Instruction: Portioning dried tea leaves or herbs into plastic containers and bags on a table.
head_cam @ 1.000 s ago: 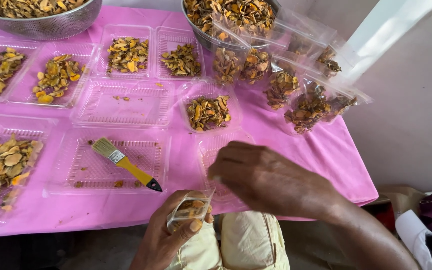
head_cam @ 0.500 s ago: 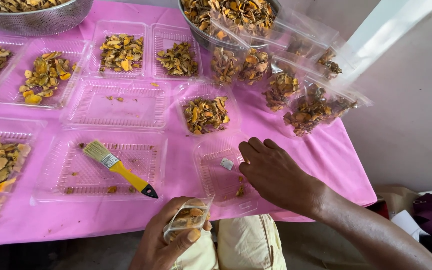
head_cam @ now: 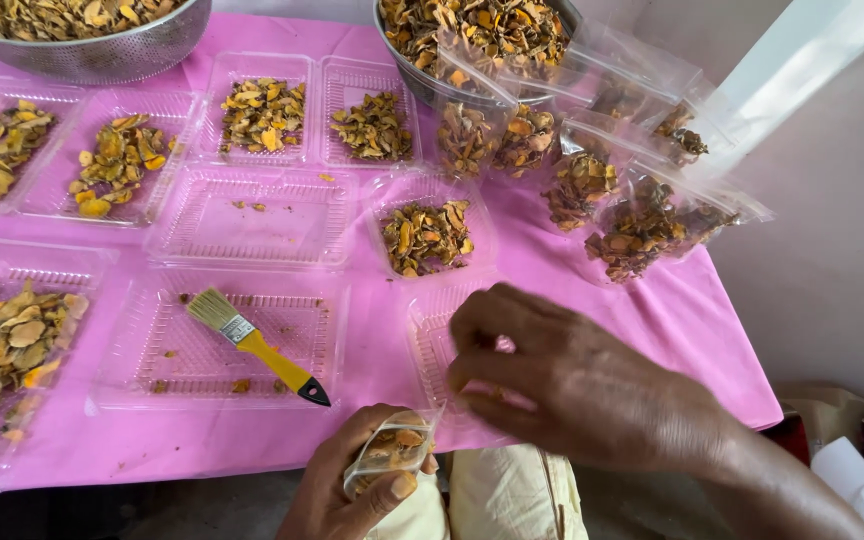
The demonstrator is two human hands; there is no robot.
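Seen from the head camera, looking down: a desk (head_cam: 652, 310) covered in a pink cloth carried many clear plastic trays.

The left hand (head_cam: 352, 490) sat at the bottom edge, just off the desk's near side, above the person's pale trousers (head_cam: 507, 495). Its grip was closed around a small clear bag (head_cam: 389, 452) partly filled with dried yellow-brown slices, thumb across the front of the bag.

The right hand (head_cam: 577, 375) hovered over a small clear tray (head_cam: 430, 335) near the front of the desk. Its fingers were curled inward with the tips drawn together; whether they pinched anything could not be told, because the hand hid the tray's inside.

To the left of that tray lay a larger, nearly bare tray (head_cam: 122, 370) with a yellow-handled brush (head_cam: 257, 345) resting diagonally in it, bristles toward the far left. Behind the small tray stood another small tray of slices (head_cam: 428, 236). Further trays of slices filled the left and back of the desk.

At the back stood two metal bowls (head_cam: 102, 50) heaped with slices. Several filled clear bags (head_cam: 642, 225) lay in a row near the right edge of the desk.
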